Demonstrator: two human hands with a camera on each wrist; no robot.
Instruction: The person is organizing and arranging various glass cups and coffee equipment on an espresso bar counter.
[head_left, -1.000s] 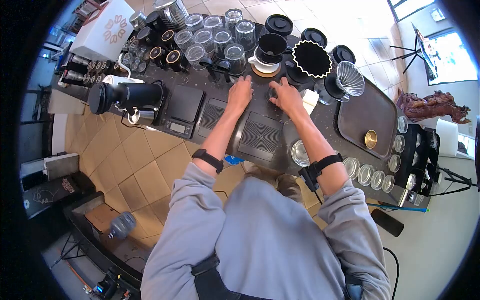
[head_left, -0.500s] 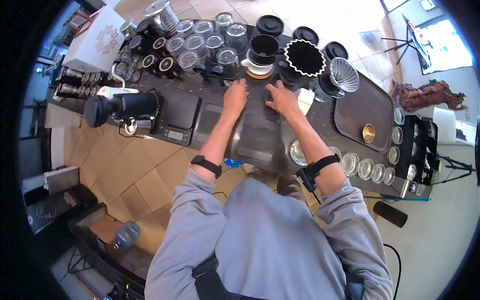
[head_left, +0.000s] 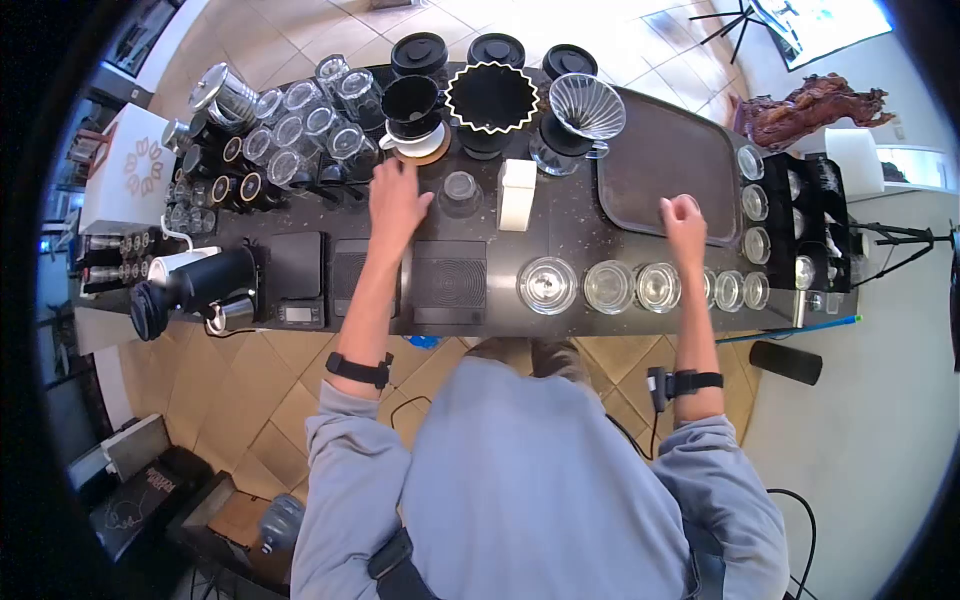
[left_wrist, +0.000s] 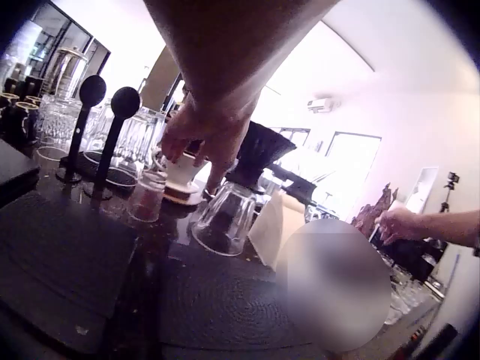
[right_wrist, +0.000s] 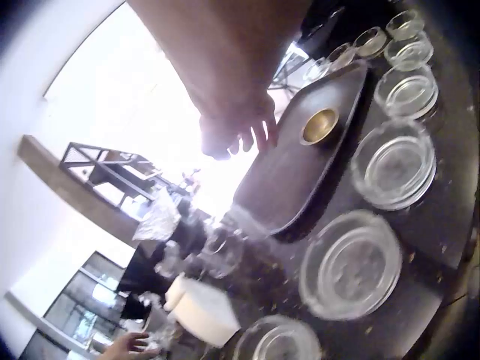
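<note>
hands [head_left: 686, 225] are apart, right one near tray [right_wrist: 281, 184] holding golden bowl [right_wrist: 320, 126].

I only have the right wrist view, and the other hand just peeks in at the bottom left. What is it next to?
Observer: In the head view, the left hand is beside the white cup under a black dripper; I can't tell whether it touches the cup.
Operator: What's on the counter to that hand's left, nearer the front?
Observer: A black scale, its display at the near edge.
Operator: And right of the scale?
Observer: Two dark mats side by side, one partly hidden behind the left forearm.
</note>
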